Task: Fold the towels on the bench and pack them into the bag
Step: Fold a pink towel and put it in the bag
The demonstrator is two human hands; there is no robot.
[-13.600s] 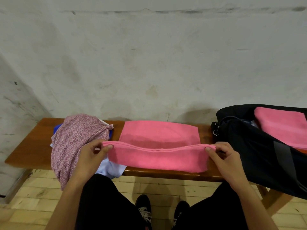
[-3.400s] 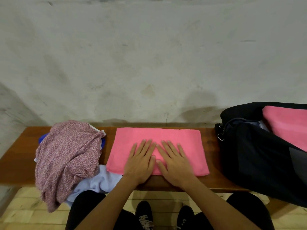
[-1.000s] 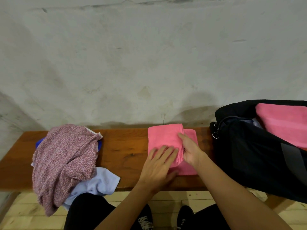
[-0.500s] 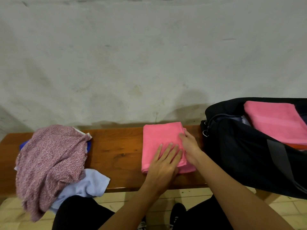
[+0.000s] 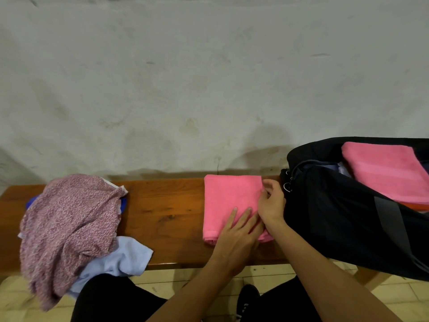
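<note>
Folded pink towel [image 5: 228, 201] lies toward the bench's [image 5: 162, 205] right end. Left hand [image 5: 236, 233] presses flat, fingers straight, on it; right hand [image 5: 270, 203] pinches its right edge.

We note a stained, grey-white plaster wall [image 5: 209, 84] behind, pale yellowish floor tiles [image 5: 392, 298] below, the person's black trousers [image 5: 109, 298] at bottom, and one black shoe [image 5: 248, 296] between the knees.

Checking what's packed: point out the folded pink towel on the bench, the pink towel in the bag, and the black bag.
folded pink towel [image 5: 228, 201], head view, upper middle
pink towel in the bag [image 5: 385, 170], head view, centre
black bag [image 5: 336, 219], head view, front wall
</note>
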